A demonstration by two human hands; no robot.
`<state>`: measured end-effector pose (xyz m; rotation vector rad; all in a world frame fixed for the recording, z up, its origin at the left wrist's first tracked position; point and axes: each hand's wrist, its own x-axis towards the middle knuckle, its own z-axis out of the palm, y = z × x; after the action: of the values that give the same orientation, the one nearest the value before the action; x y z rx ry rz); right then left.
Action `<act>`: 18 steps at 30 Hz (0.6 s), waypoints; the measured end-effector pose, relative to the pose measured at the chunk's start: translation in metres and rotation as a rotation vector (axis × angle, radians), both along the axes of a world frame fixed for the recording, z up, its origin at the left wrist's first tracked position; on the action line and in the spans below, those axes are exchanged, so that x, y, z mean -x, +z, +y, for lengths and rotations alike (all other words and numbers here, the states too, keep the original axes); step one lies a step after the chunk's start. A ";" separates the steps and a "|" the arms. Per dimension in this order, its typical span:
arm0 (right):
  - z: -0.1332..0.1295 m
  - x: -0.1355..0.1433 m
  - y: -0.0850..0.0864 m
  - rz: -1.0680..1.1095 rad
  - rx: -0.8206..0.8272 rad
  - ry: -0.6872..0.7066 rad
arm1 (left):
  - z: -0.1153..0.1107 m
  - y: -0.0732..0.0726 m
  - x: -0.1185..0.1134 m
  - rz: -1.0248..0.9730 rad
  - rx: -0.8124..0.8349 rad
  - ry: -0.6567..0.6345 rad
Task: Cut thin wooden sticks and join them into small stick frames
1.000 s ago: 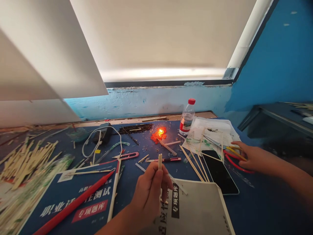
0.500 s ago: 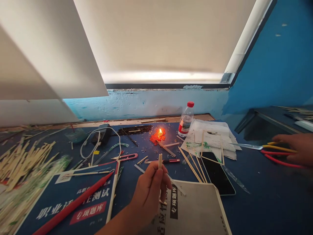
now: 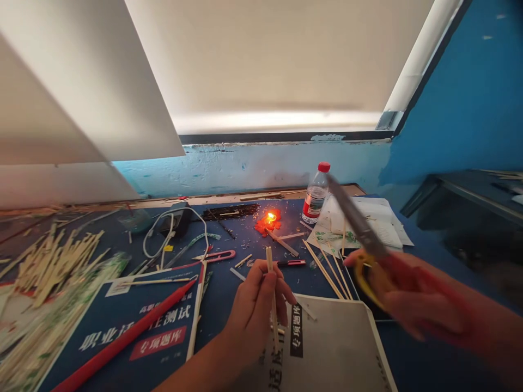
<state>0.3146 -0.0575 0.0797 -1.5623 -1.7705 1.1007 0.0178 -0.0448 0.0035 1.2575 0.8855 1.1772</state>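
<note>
My left hand is pinched around a pair of thin wooden sticks, which stand almost upright above a grey-covered book. In my right hand is a pair of scissors with red and yellow handles, smeared by motion. Their blades point up and to the left, in front of the papers and near the bottle. Beneath the right hand a phone is mostly covered. Several loose sticks lie between the two hands. A small flame burns in melted red wax beyond my left hand.
A water bottle stands by papers at the back. Pink-handled snips and a dark cutter lie mid-table. At left are a blue book, a red pen-shaped tool, a white cable and heaped sticks.
My right hand has swung the scissors in from the far right toward the middle, and the blades have tipped upward. My left hand still grips the sticks in nearly the same place.
</note>
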 end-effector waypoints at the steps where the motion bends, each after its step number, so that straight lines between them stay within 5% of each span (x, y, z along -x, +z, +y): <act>1: 0.005 0.023 -0.001 0.149 0.122 0.157 | 0.000 -0.001 0.000 -0.004 0.002 -0.006; 4: 0.024 0.072 -0.001 0.345 0.140 0.365 | -0.001 -0.002 0.003 -0.028 0.007 -0.005; 6: 0.035 0.087 -0.009 0.388 0.097 0.361 | -0.001 -0.001 0.006 -0.031 -0.004 0.002; 13: 0.043 0.062 -0.087 0.444 -0.069 0.265 | -0.001 -0.003 0.013 0.001 -0.037 0.017; 18: 0.034 0.062 -0.100 0.296 -0.156 0.339 | -0.004 -0.001 0.012 0.047 -0.030 -0.021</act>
<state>0.2529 -0.0230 -0.0203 -0.9726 -1.8999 1.2417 0.0057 -0.0484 0.0024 1.3202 0.8895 1.1518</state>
